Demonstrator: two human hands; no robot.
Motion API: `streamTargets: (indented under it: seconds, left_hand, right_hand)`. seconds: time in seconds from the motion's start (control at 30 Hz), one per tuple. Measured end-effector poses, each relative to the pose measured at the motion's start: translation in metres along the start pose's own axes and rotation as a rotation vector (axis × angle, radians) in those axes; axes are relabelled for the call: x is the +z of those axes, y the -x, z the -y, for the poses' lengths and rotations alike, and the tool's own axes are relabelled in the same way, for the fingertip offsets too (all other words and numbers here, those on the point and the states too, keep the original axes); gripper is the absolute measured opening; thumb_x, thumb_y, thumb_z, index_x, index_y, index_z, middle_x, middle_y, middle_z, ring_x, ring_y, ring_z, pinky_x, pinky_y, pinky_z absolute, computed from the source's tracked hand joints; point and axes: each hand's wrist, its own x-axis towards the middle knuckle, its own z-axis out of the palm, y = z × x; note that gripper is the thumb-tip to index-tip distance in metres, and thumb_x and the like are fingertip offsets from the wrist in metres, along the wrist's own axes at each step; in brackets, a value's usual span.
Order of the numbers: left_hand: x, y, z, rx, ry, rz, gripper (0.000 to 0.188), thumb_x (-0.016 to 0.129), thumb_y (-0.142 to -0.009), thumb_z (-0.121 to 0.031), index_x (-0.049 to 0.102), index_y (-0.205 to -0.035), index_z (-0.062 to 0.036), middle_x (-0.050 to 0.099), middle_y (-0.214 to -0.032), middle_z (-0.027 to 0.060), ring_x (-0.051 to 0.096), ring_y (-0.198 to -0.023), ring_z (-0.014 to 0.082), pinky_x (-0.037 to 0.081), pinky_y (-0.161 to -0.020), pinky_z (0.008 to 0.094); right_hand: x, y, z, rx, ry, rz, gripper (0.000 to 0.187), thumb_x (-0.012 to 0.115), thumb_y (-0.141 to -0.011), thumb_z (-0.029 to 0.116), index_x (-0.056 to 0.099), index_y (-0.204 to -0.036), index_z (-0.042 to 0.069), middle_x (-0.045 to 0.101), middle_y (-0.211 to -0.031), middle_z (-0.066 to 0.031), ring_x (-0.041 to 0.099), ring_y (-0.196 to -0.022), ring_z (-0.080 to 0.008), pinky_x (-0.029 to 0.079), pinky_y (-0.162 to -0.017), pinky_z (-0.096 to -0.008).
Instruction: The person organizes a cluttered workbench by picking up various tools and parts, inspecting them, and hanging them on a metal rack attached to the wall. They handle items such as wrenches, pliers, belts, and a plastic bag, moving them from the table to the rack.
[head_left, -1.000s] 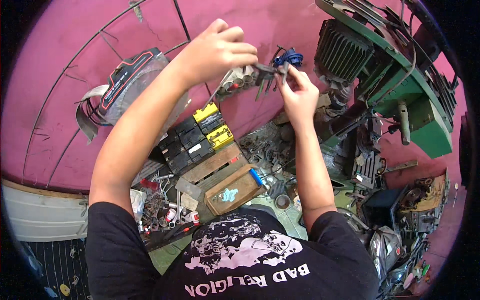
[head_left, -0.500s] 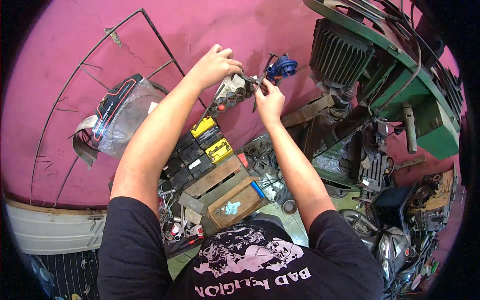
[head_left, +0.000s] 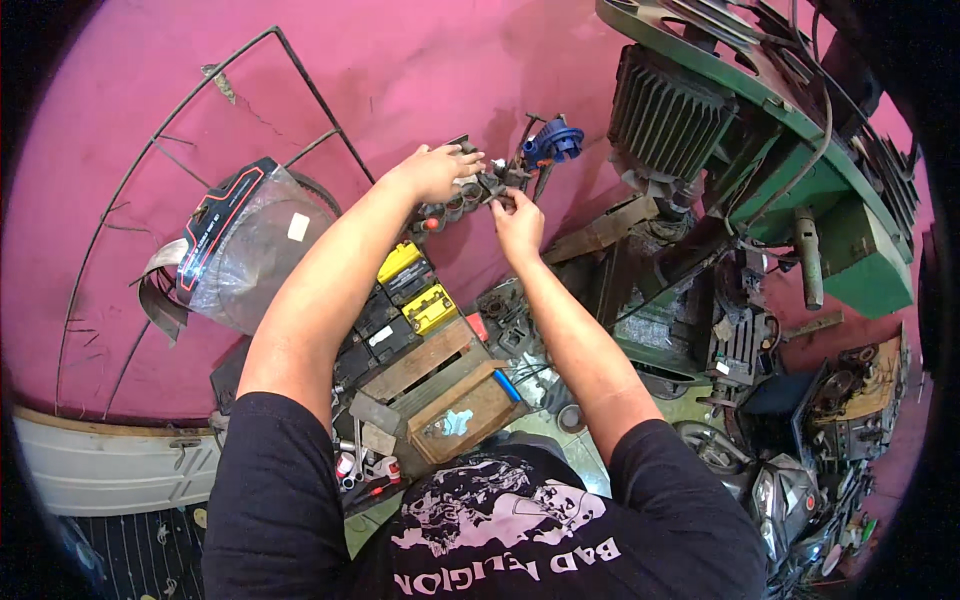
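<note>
On the pink wall is a small rack of round cups (head_left: 455, 208) with a red-orange piece at its lower end. My left hand (head_left: 434, 173) lies over the rack's upper part, its fingers stretched out and slightly apart. Close by on the right, my right hand (head_left: 519, 228) pinches a small dark metal piece (head_left: 491, 186) between thumb and fingers. The piece's exact kind is too small to make out. Just above my right hand sits a blue plastic tool part (head_left: 556, 142), against the wall.
Yellow-and-black batteries (head_left: 430, 308) stand below the rack, beside a wooden box (head_left: 465, 415). A large green machine (head_left: 850, 240) with a finned motor (head_left: 670, 115) juts in at right. A bent metal frame (head_left: 160, 130) and clear plastic package (head_left: 255, 245) are at left.
Both hands have lowered slightly toward the rack. My left fingers have unbent and now lie over it; my right hand has moved a little left with the dark metal piece.
</note>
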Motion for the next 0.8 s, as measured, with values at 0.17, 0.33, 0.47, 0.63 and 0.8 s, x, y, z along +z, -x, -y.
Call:
streamTargets:
  seconds: [0.17,0.33,0.47,0.63,0.8]
  left_hand:
    - [-0.021,0.064,0.0,-0.029,0.672,-0.429,0.045,0.065,-0.097,-0.02,0.061,-0.14,-0.0088,0.061,-0.143,0.0141,0.06,-0.13,0.03,0.043,-0.113,0.0374]
    - [-0.011,0.194,-0.086,-0.425,0.77,-1.147,0.024,0.061,-0.099,-0.013,0.073,-0.114,0.0006,0.074,-0.112,0.0129,0.068,-0.106,0.0225,0.051,-0.094,0.035]
    - [0.078,0.302,-0.178,-0.476,0.819,-1.067,0.01,0.063,-0.091,-0.001,0.072,-0.094,-0.0005,0.073,-0.095,0.0128,0.067,-0.091,0.0279,0.052,-0.084,0.039]
    - [0.223,0.406,-0.256,-0.81,0.939,-0.594,0.016,0.069,-0.09,-0.012,0.074,-0.102,-0.0029,0.073,-0.105,0.0145,0.066,-0.102,0.0335,0.05,-0.094,0.0418]
    - [0.331,0.507,-0.293,-1.061,0.867,-0.509,0.021,0.069,-0.088,-0.016,0.073,-0.104,-0.0031,0.073,-0.106,0.0174,0.066,-0.103,0.039,0.048,-0.096,0.0482]
  right_hand:
    - [-0.03,0.056,-0.021,0.005,-0.163,0.071,0.043,0.073,-0.09,0.011,0.062,-0.132,0.005,0.077,-0.098,-0.0102,0.071,-0.082,-0.0142,0.056,-0.078,-0.031]
    - [-0.077,0.198,-0.056,0.011,-0.195,0.167,0.039,0.065,-0.095,0.003,0.058,-0.133,0.001,0.072,-0.101,-0.0053,0.066,-0.088,-0.0098,0.053,-0.076,-0.0249]
    - [-0.09,0.274,-0.047,-0.092,0.002,0.714,0.035,0.068,-0.092,0.007,0.066,-0.127,0.011,0.072,-0.086,-0.0087,0.066,-0.069,-0.014,0.053,-0.064,-0.0295]
    - [-0.058,0.294,-0.035,-0.122,0.094,1.089,0.035,0.069,-0.092,0.016,0.066,-0.127,0.012,0.073,-0.094,-0.0167,0.071,-0.076,-0.0288,0.056,-0.07,-0.0395]
    - [-0.007,0.329,-0.013,-0.246,0.205,1.248,0.034,0.067,-0.092,0.018,0.066,-0.124,0.01,0.074,-0.099,-0.0195,0.072,-0.088,-0.0347,0.057,-0.08,-0.0449]
